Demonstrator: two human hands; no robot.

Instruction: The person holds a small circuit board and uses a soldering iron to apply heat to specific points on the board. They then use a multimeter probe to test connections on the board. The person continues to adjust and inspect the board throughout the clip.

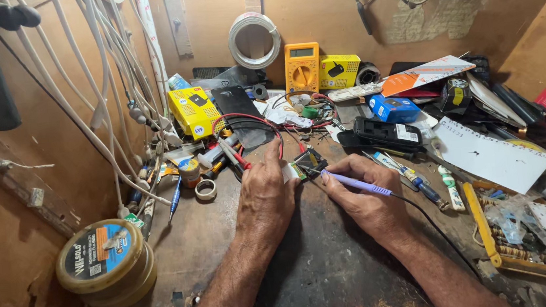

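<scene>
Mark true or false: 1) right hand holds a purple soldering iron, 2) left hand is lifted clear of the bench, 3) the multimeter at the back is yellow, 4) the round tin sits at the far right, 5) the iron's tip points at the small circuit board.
1. True: the right hand grips the purple soldering iron like a pen.
2. False: the left hand rests flat on the workbench, beside the small circuit board.
3. True: the yellow multimeter leans against the back wall.
4. False: the round tin sits at the near left.
5. True: the tip points toward the board.
</scene>
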